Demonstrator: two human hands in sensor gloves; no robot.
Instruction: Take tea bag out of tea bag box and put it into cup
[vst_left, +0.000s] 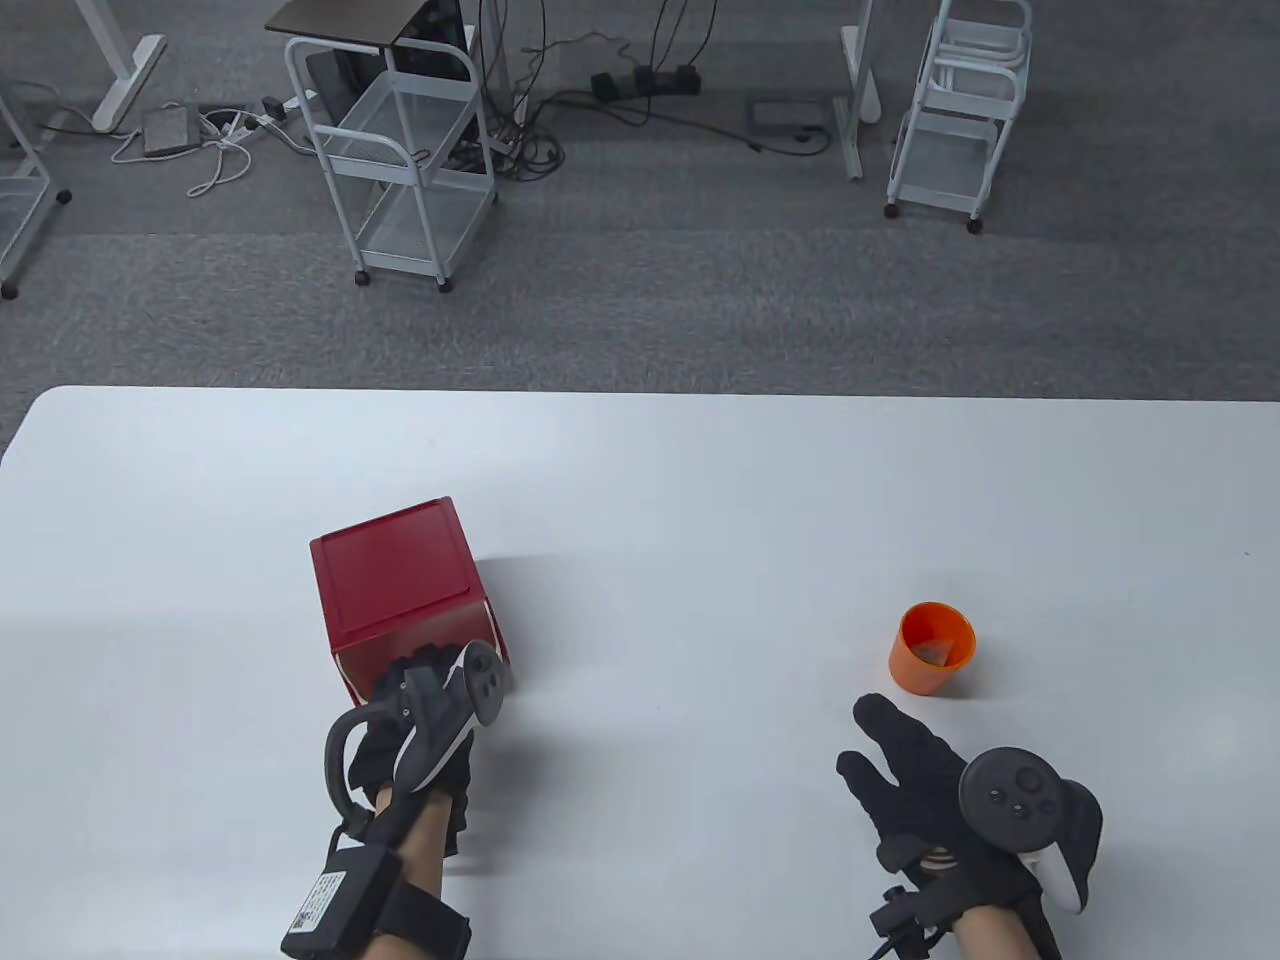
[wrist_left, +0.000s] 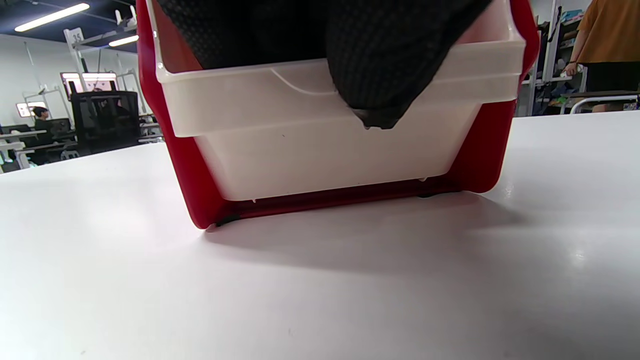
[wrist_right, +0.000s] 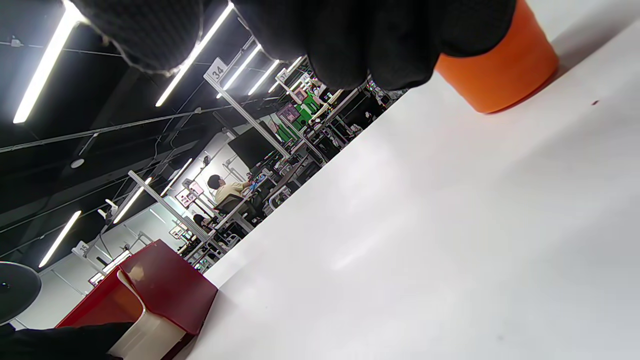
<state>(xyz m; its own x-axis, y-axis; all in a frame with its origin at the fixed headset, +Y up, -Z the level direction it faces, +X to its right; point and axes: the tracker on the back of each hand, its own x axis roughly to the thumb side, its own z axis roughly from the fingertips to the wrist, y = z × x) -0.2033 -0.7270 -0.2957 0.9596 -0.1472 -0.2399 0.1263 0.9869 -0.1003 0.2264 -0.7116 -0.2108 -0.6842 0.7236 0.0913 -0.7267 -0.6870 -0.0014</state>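
The left hand (vst_left: 425, 725) enters at the lower left of the table view, its tracker (vst_left: 455, 715) strapped across the back, and its fingers reach into the open front of the red box (vst_left: 395, 580). In the left wrist view the gloved fingers (wrist_left: 380, 60) hang over the rim of the white tray (wrist_left: 320, 145) seated inside the red shell, one fingertip resting against the tray's front wall; whether they pinch anything inside cannot be told, as the tray interior is hidden. The right hand (vst_left: 925, 790) lies at the lower right of the table view, palm down, fingers spread and extended toward the upper left, holding nothing; its tracker (vst_left: 1030, 810) sits on the back of the hand. Just beyond the fingertips, apart from them, stands the orange cup (vst_left: 932, 646), upright on the table (vst_left: 700, 480). A pale tea bag (vst_left: 935, 652) lies inside the cup, visible through its mouth. In the right wrist view the cup (wrist_right: 500, 75) appears at the upper right, partly behind the gloved fingers (wrist_right: 380, 45), and the box (wrist_right: 150, 295) at the lower left. Beyond the far table edge, in the upper part of the table view, two white wire carts (vst_left: 410, 150) stand on grey carpet among loose cables (vst_left: 640, 90).
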